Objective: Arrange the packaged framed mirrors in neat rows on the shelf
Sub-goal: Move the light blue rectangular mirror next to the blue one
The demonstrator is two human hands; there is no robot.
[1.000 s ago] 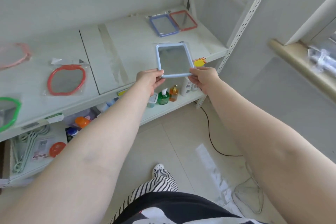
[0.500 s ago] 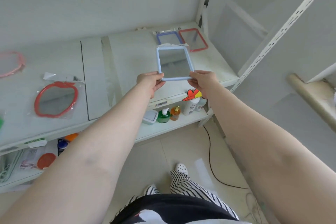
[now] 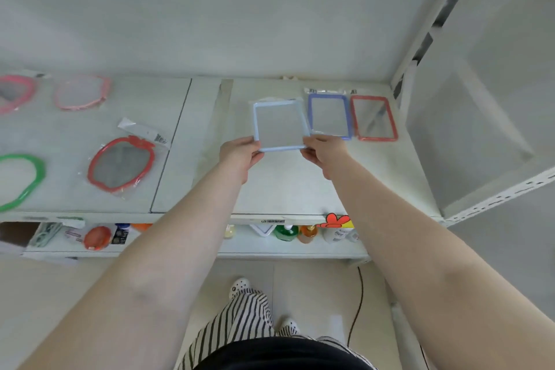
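Observation:
Both hands hold a light-blue rectangular framed mirror (image 3: 279, 125) by its near corners, low over the white shelf (image 3: 288, 189). My left hand (image 3: 240, 156) grips the near left corner and my right hand (image 3: 326, 152) the near right corner. Just to its right, at the back of the shelf, lie a darker blue rectangular mirror (image 3: 329, 116) and a red rectangular mirror (image 3: 374, 117), side by side. On the left part of the shelf lie a red apple-shaped mirror (image 3: 121, 164) in clear wrap, a green mirror (image 3: 22, 179), a pale pink mirror (image 3: 82, 91) and a pink mirror (image 3: 15, 93).
A lower shelf (image 3: 270, 248) holds bottles, among them a green one (image 3: 286, 231) and an orange one (image 3: 307, 233), plus small packets at the left. A white perforated upright (image 3: 495, 197) and side panel stand at the right. A black cable (image 3: 359, 303) runs over the tiled floor.
Both hands have carried the light-blue mirror forward and down, to the left of the dark blue mirror. The view has swung left, so more mirrors show at the left.

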